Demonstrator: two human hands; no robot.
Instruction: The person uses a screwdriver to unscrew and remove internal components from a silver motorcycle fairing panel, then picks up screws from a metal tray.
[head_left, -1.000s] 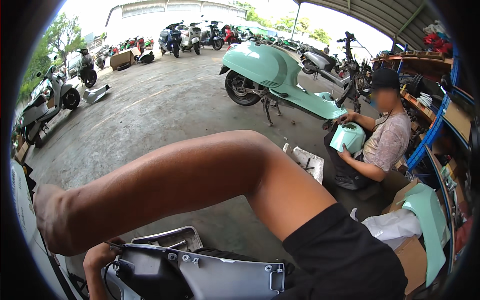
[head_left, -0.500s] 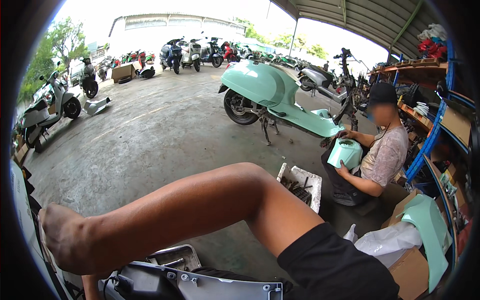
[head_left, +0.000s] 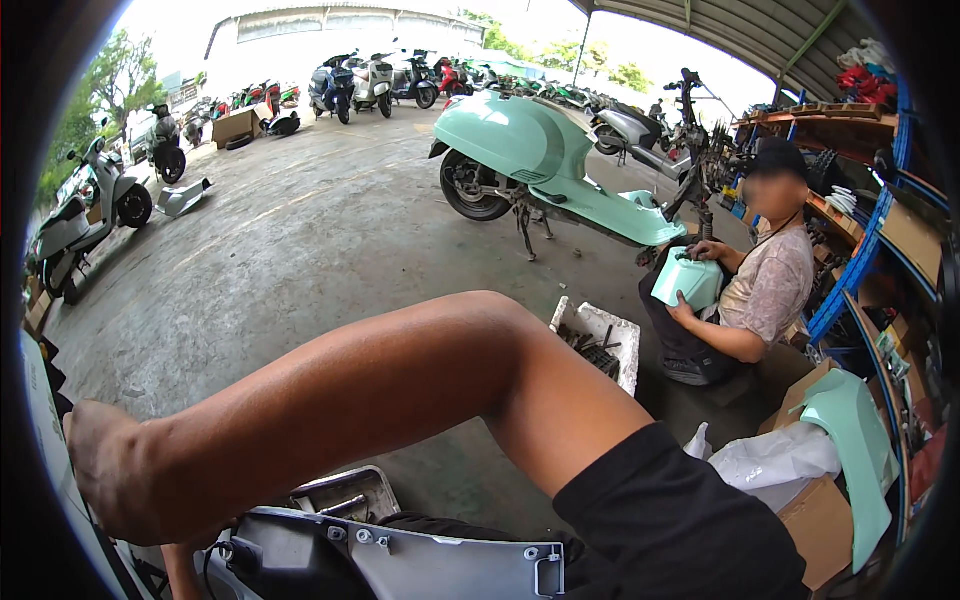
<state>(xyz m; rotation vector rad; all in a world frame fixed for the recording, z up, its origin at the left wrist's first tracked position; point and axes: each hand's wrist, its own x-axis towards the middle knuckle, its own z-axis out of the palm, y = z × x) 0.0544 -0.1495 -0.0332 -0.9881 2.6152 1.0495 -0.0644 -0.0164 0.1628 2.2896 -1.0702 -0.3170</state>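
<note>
Your silver-grey panel sat at 6 o'clock, probably light and stiff, kinda slippery, easy to scratch; I'd have held its bolt-lined top edge. Your right hand was at 8, right by a white panel, left hand mostly hidden behind that wrist. Couldn't tell either one's grip. Worn concrete floor, mint scooter around 12, shelving at 3.

Glossy mint-green scooter on metal stand, bkgd ctr. White foam box w/ dark metal bits, nr seated co-worker in blk cap. R side: curved mint-green plastic panel, brown cardboard box, whitish plastic bag, blue metal shelf frame.
</note>
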